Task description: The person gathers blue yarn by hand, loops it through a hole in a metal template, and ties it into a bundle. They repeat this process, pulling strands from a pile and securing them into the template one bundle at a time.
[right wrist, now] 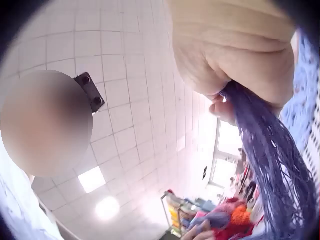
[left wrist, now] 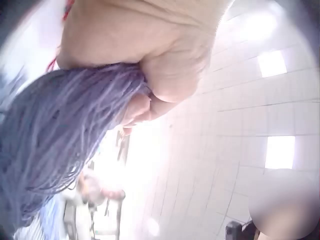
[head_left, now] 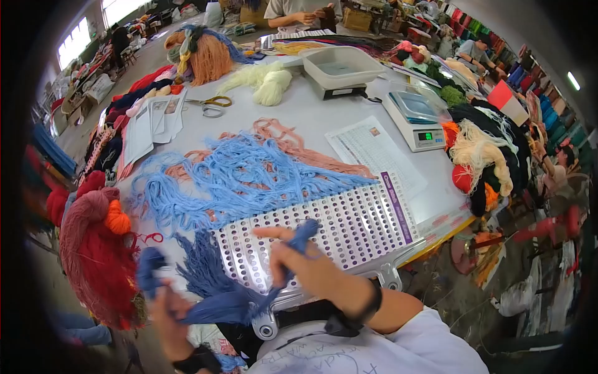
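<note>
A skein of dark blue yarn (head_left: 218,308) stretches between both hands above the near edge of the table. My left hand (head_left: 171,315) grips one end, and a tuft sticks up past its fingers. In the left wrist view the yarn (left wrist: 65,130) hangs thickly from the fist. Over the perforated board (head_left: 317,230), my right hand (head_left: 308,268) holds the other end with its index finger pointing out to the left. The right wrist view shows the strands (right wrist: 270,150) coming out below the curled fingers. Light blue yarn (head_left: 243,165) lies spread along the board's far edge.
Salmon yarn (head_left: 280,134) lies behind the light blue. A printed sheet (head_left: 367,146), a scale (head_left: 420,131) and a white tray (head_left: 342,65) stand farther back. Red skeins (head_left: 93,249) hang at the left edge. Scissors (head_left: 212,103) lie near the paper cards (head_left: 152,128). Another person (head_left: 305,15) sits opposite.
</note>
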{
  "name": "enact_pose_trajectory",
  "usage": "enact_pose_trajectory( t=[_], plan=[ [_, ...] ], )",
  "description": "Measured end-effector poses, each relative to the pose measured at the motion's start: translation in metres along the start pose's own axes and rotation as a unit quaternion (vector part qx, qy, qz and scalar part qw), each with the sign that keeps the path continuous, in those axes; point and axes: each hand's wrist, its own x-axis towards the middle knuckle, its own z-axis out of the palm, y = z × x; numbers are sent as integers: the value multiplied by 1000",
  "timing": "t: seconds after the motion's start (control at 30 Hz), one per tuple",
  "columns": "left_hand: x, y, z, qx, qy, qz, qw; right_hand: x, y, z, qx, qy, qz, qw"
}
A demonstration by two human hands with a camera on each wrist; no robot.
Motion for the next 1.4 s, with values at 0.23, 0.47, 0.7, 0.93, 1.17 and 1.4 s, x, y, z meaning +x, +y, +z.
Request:
enact_pose_trajectory(
  t=[0.23, 0.47, 0.7, 0.93, 1.17, 1.4],
  plan=[
    [3, 122, -76, 390, 325, 161, 847, -44, -80, -92, -137, 268, -192, 934],
    [74, 112, -89, 649, 241, -39, 721, -83, -136, -107, -231, 384, -347, 824],
    [86, -61, -58, 716, 151, 176, 658, -24, -37, -79, -440, 191, 9, 877],
    [22, -68, 139, 115, -248, -86, 958, 4, 8, -9, -538, 90, -42, 837],
    [34, -86, 165, 30, -148, -133, 980, 9, 25, -2, -493, 46, -199, 846],
    [36, -88, 161, 23, -161, -111, 980, 9, 23, -12, -343, 69, -93, 932]
  ],
)
